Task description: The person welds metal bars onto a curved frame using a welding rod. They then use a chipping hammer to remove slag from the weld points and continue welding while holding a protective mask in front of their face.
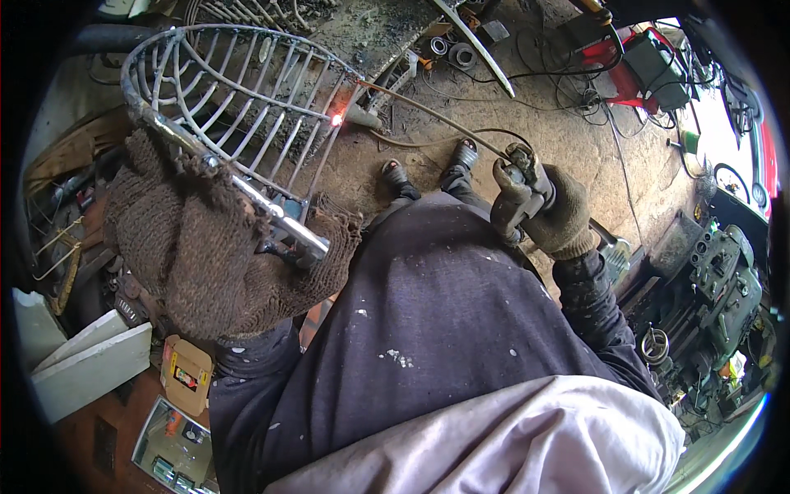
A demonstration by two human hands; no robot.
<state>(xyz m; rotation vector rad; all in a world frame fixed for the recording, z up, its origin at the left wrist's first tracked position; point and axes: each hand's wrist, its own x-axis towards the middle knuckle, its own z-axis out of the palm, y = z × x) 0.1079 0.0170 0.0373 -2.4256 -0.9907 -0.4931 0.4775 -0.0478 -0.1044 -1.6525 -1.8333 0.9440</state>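
Note:
My left hand [210,247], in a thick brown knitted glove, is closed round the near metal bar of a curved rack [271,99] made of welded rods. This rack is raised over the left side, its bars fanning away from me. One joint on its right edge glows orange-red. My right hand [568,210], in a worn knitted glove, grips an electrode holder [518,185]. From the holder a thin welding rod [436,118] runs up and left, its tip at the rack's right edge, just above the glowing spot. The fingers of both hands are partly hidden by the gloves.
A soot-dark workbench [370,41] stands behind the rack. My sandalled feet [465,154] are on the concrete floor. Cables trail towards a red and grey machine [654,70] at far right. Greasy machinery [724,288] stands at right; white boards [90,354] and a cardboard box [185,375] lie lower left.

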